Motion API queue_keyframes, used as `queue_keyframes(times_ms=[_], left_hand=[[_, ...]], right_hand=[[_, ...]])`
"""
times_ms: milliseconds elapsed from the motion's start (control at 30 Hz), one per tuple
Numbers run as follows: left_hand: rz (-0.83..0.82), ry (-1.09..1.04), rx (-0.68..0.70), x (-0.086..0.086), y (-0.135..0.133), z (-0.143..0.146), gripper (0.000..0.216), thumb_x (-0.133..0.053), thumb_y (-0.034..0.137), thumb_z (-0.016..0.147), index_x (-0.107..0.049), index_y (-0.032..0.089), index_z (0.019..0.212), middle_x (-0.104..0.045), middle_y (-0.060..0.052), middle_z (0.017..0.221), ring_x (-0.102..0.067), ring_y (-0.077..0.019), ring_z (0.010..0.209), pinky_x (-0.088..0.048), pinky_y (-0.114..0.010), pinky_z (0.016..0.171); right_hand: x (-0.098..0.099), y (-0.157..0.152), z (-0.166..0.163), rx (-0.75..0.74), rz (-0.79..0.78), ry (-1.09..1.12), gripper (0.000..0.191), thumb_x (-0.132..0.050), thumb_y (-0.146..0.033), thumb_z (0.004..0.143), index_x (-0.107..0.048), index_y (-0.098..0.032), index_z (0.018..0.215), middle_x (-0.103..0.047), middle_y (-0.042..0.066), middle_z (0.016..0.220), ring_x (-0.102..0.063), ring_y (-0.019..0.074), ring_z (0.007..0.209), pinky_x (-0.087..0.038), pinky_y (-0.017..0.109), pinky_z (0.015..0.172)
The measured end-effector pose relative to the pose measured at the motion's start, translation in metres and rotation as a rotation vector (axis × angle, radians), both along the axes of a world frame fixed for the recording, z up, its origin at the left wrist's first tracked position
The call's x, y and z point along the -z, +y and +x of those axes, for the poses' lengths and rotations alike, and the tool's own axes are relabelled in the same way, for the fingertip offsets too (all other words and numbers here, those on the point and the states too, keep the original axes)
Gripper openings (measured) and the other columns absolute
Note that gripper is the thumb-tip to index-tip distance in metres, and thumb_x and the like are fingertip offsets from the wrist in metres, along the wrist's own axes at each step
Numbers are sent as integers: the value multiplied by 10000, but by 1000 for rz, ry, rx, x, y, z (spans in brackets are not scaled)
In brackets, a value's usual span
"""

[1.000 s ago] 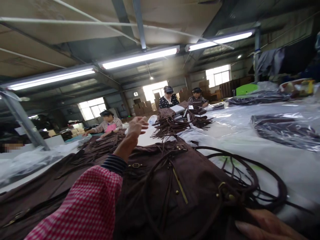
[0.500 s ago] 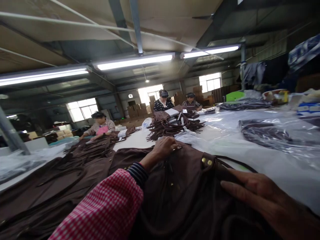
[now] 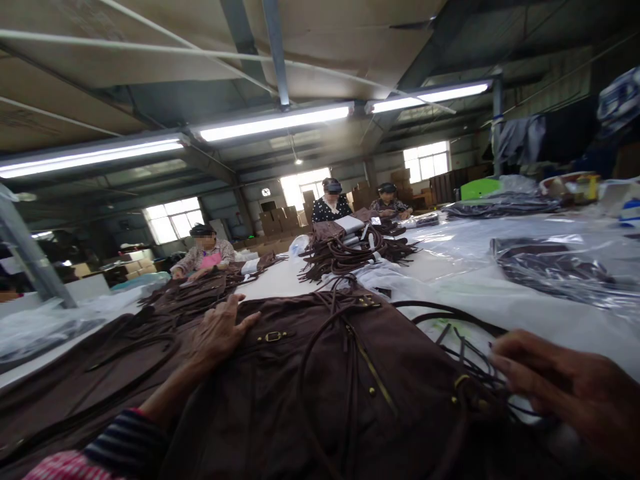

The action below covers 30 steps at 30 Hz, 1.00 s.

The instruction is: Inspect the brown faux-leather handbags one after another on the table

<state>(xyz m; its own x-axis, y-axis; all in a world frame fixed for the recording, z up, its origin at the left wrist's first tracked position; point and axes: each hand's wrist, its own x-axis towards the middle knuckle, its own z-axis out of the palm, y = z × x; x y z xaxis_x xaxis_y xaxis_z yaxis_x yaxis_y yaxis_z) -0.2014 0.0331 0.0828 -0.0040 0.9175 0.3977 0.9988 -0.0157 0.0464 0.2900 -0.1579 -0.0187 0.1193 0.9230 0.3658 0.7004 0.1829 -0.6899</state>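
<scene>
A dark brown bag [image 3: 250, 393] lies flat in front of me, with a small brass buckle [image 3: 273, 337], a slanted brass zip [image 3: 373, 370] and thin hanging cords. Across its front loops a long brown strap [image 3: 306, 373]. My left hand [image 3: 220, 330] rests with spread fingers on the bag's upper left edge, holding nothing. At the right side, my right hand [image 3: 555, 380] has its fingers curled around another strap [image 3: 450, 310] that arches off the bag's corner. Loose dark cords [image 3: 465, 350] hang beside those fingers.
More brown bags [image 3: 100, 387] lie to the left. A pile of brown bags with straps [image 3: 350, 247] stands ahead on the white table. Plastic-wrapped goods [image 3: 555, 267] lie at the right. Co-workers [image 3: 330, 200] sit across the table, one of them [image 3: 205, 250] at left.
My left hand has moved left and down from the bag's top edge and spread its fingers. The bag's front now shows flatter, with buckle and zip visible. My right hand has shifted right and curled.
</scene>
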Motion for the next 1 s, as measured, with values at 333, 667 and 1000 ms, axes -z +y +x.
queue_keyframes(times_ms=[333, 667, 1000], left_hand=[[-143, -332, 190, -5, 48, -7, 452, -631, 525, 721, -742, 185, 996, -742, -71, 943, -673, -279, 925, -472, -317, 763], [203, -208, 242, -72, 31, 47, 357, -592, 495, 830, -746, 237, 1024, -749, -54, 952, -665, -278, 965, -475, -330, 785], [-92, 75, 332, 0, 40, 68, 176, -537, 192, 788, -687, 237, 869, -712, -91, 1039, -604, -302, 1069, -470, -403, 869]], right_hand=[[-1, 92, -44, -249, -312, 352, 411, -708, -546, 752, -699, -183, 945, -751, 57, 829, -699, 248, 785, -520, 321, 672], [-21, 69, -38, -224, -263, 385, 300, -647, -462, 843, -650, -212, 1009, -718, -7, 718, -642, 177, 573, -431, 255, 504], [18, 71, -47, -122, -40, -307, 165, -501, -357, 947, -605, -229, 925, -738, 58, 865, -705, 255, 827, -458, 326, 707]])
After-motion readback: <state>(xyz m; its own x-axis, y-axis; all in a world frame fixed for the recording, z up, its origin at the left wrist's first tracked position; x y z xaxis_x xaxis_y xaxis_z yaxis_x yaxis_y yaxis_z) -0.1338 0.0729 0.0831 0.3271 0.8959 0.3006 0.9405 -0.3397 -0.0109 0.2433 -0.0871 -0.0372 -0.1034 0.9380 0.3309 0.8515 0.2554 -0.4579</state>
